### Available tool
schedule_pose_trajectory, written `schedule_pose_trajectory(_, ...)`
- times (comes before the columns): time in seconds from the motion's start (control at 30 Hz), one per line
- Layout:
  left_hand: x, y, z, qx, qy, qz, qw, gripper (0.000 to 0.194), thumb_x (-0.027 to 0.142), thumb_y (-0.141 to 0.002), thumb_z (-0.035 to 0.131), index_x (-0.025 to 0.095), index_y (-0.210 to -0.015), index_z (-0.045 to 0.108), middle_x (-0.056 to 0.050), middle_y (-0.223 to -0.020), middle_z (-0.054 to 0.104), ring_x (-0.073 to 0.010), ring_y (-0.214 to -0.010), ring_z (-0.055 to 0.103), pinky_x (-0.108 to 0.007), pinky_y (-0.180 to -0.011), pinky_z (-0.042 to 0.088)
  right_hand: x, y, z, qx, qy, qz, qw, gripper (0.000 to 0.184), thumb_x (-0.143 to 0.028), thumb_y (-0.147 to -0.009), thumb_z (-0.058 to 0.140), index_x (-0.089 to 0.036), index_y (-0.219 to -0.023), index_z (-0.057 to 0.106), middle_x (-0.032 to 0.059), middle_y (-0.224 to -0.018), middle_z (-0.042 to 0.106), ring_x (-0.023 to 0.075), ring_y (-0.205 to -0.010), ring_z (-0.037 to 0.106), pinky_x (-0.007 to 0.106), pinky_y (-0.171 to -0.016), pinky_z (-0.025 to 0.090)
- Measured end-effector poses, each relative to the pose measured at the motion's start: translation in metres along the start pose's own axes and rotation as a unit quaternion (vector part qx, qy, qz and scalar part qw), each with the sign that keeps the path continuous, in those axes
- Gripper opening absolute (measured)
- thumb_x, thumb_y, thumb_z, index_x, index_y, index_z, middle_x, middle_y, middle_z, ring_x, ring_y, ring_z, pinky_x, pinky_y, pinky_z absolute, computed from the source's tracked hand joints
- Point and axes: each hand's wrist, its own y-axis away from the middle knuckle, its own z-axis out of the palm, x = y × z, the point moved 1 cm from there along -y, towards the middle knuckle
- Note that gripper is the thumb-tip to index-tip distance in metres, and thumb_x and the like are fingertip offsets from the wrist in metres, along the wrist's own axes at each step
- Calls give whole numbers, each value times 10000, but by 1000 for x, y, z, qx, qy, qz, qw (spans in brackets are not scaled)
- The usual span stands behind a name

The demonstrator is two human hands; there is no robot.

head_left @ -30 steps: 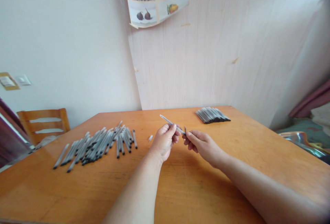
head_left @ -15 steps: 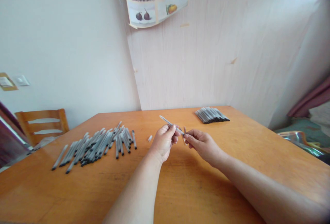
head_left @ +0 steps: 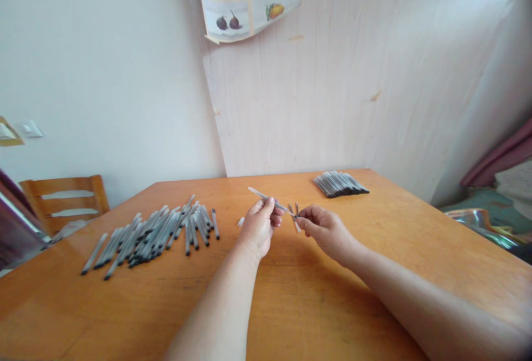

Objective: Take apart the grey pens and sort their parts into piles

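While the left hand (head_left: 258, 228) curls its fingers closed round a pen (head_left: 256, 192) tilted toward ten o'clock, the right hand (head_left: 326, 230) pinches its lower end; loose pens (head_left: 153, 236) lie at nine on the bench (head_left: 316, 305), neatly rowed pens (head_left: 339, 184) at two.

text: none readable | labels, brands: none | numbers, signs: none

The orange-brown wooden table (head_left: 324, 305) is streaked with grain and a few dark scuffs. Its left side is covered by a loose, overlapping heap of pens (head_left: 160, 233), pale-bodied and dark-ended. At the far right, a row of similar pens (head_left: 338, 184) is laid closely side by side. Near the middle, a small white piece (head_left: 240, 221) is seen.
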Motion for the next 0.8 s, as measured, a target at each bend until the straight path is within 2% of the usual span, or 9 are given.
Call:
schedule_pose_trajectory(0.37, 0, -4, -5, 53, 28, -6, 998, 219, 353, -808, 633, 149, -782, 557, -13, -639, 615, -81, -508, 536, -199, -508, 387, 4, -2, -5, -3, 57, -6, 998, 234, -396, -834, 521, -175, -836, 599, 8, -690, 602, 121, -602, 523, 243, -578, 406)
schedule_pose_trajectory(0.5, 4, -4, -6, 90, 46, -11, 995, 193, 324, -825, 610, 150, -760, 559, -11, -632, 618, -85, -517, 552, -206, -520, 405, 9, -7, -14, 46, 106, 1, 993, 251, -398, -833, 502, -176, -845, 619, 14, -682, 612, 131, -606, 533, 242, -555, 386)
schedule_pose_trajectory(0.63, 6, -6, -8, 112, 48, -13, 992, 181, 300, -842, 583, 147, -749, 559, -12, -615, 611, -83, -514, 548, -203, -514, 402, 16, -16, -30, 112, 245, 17, 963, 231, -376, -809, 520, -185, -811, 650, 25, -686, 638, 142, -628, 548, 252, -569, 360)
schedule_pose_trajectory(0.8, 4, -8, -12, 115, 39, -8, 993, 195, 330, -825, 603, 151, -762, 559, -9, -616, 610, -84, -509, 548, -201, -510, 402, 21, -23, -46, 72, 402, 74, 910, 208, -375, -778, 570, -201, -817, 677, 63, -770, 682, 178, -716, 588, 262, -569, 318)
